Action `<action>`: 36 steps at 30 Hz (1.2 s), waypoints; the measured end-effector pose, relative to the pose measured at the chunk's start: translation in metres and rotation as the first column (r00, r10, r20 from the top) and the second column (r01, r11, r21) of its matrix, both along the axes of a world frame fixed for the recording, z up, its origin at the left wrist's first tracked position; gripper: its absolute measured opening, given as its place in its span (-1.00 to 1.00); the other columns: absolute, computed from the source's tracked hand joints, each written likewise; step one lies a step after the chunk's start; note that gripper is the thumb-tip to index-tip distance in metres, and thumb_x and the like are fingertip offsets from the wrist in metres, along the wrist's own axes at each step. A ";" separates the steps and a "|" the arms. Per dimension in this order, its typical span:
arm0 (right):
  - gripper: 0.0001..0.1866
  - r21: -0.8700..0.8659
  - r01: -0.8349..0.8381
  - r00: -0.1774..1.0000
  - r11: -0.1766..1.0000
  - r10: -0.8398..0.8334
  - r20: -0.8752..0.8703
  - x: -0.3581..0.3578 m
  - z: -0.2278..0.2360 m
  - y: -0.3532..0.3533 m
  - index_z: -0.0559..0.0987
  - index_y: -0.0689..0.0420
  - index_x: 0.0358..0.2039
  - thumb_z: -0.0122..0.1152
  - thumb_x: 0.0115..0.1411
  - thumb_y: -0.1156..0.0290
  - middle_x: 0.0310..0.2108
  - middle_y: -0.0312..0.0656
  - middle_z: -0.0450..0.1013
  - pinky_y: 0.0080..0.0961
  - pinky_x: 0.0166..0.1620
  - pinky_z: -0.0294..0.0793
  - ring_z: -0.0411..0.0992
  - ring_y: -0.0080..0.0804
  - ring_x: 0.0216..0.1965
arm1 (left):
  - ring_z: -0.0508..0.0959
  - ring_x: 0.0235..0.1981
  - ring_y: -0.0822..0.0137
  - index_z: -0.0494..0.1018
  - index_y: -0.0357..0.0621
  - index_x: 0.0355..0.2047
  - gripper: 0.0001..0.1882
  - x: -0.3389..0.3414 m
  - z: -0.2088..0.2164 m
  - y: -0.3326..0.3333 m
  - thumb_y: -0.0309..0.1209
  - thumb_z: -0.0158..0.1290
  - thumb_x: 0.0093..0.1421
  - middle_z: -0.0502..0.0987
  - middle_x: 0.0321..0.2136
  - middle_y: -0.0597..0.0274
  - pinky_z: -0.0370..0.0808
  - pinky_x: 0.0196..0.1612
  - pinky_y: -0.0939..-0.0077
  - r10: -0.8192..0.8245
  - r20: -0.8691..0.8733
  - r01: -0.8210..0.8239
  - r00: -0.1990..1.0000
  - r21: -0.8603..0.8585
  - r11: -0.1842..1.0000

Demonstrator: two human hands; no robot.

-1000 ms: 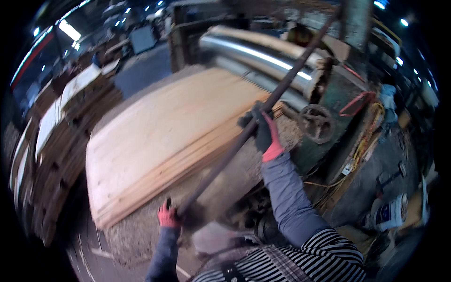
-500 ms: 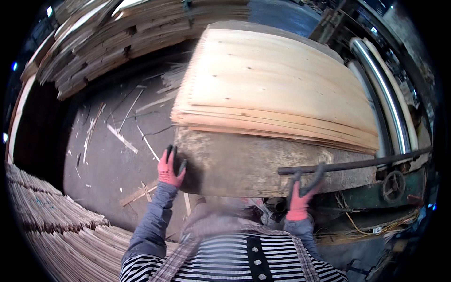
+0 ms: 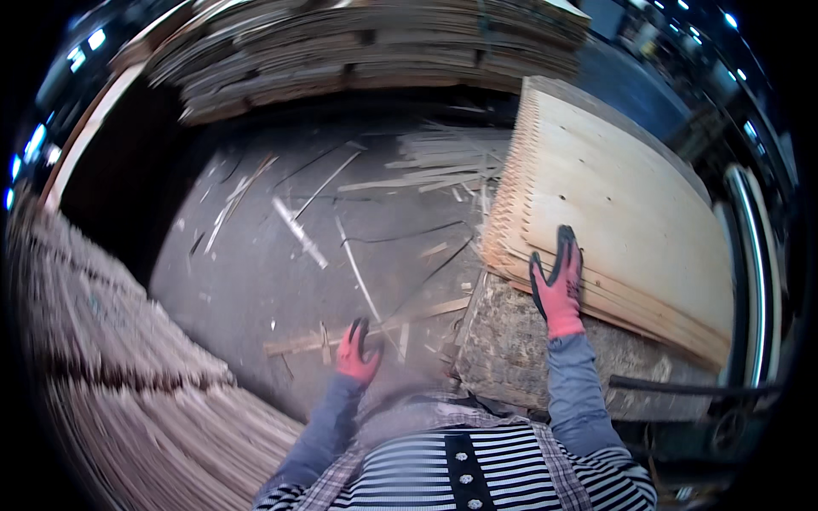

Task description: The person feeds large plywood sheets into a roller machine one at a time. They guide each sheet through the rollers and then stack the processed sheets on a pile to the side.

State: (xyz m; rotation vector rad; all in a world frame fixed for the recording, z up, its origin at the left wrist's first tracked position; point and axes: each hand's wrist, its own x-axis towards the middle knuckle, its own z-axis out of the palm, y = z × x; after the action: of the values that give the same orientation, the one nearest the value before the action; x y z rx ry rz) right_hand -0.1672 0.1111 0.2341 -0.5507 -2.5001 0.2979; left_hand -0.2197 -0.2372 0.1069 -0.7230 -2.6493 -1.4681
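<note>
My right hand (image 3: 561, 289), in a red glove with black fingers, reaches over the near left corner of a stack of pale wood veneer sheets (image 3: 626, 183). Its fingers are spread on or just above the top sheet; contact is hard to judge. The stack has jagged left edges and lies on a worn bench (image 3: 503, 341). My left hand (image 3: 358, 351), gloved alike, hangs over the floor left of the bench, slightly blurred. Thumb and fingers stand apart there, with nothing between them.
A dark bar (image 3: 690, 387) crosses the bench's near right side, by shiny metal rollers (image 3: 752, 272). Wood strips (image 3: 298, 232) litter the floor. Tall veneer piles stand at the back (image 3: 366, 51) and near left (image 3: 145, 400).
My view has swung left. My right hand has left the dark bar and come over the veneer stack's corner. My left hand has moved from the bench's edge to over the floor.
</note>
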 end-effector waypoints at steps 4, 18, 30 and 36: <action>-0.32 0.100 0.369 0.916 0.924 -0.380 0.128 -0.046 -0.043 0.031 0.11 0.15 0.10 -0.04 0.05 0.04 0.12 -0.02 0.03 -0.22 0.18 -0.16 -0.04 -0.15 0.16 | 0.39 -0.16 0.16 0.14 -0.25 0.03 -0.41 -0.063 -0.044 -0.041 -0.51 0.02 -0.06 0.23 -0.07 -0.03 0.35 -0.11 0.42 -0.064 0.114 0.055 0.991 0.081 0.995; -0.32 0.185 0.867 0.271 0.462 -0.751 0.602 -0.106 -0.053 0.035 0.03 -0.04 0.16 -0.31 0.11 -0.14 0.19 -0.16 -0.09 -0.08 0.18 -0.27 -0.18 -0.25 0.22 | 0.42 -0.18 0.29 0.17 -0.26 0.01 -0.51 -0.355 0.001 -0.024 -0.52 0.01 0.05 0.28 -0.08 0.06 0.35 -0.13 0.51 -0.287 0.199 0.283 0.937 0.048 0.958; -0.31 0.211 0.866 0.274 0.453 -0.784 0.557 -0.101 -0.073 0.034 0.10 0.13 0.12 0.04 0.00 0.16 0.17 0.00 -0.11 -0.20 0.20 -0.22 -0.16 -0.07 0.19 | 0.46 -0.23 0.32 0.24 -0.23 -0.02 -0.51 -0.524 -0.003 0.266 -0.45 0.04 0.00 0.37 -0.16 0.06 0.35 -0.12 0.50 -0.731 0.182 0.747 0.658 -0.028 0.665; -0.37 0.030 0.992 0.060 0.120 -0.683 0.728 -0.142 -0.042 0.062 0.10 0.08 0.13 0.01 0.06 0.17 0.17 -0.05 -0.07 -0.23 0.19 -0.16 -0.15 -0.05 0.19 | 0.47 -0.25 0.30 0.27 -0.27 -0.06 -0.55 -0.574 0.016 0.440 -0.43 0.05 0.02 0.40 -0.20 0.04 0.38 -0.16 0.53 -0.846 0.197 0.840 0.495 0.137 0.524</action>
State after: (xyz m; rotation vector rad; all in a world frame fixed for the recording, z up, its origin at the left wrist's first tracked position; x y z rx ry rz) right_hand -0.3091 0.1733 0.1916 -2.7004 -1.8777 0.2575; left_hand -0.7938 0.2032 0.1229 -2.2316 -2.4718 -1.8063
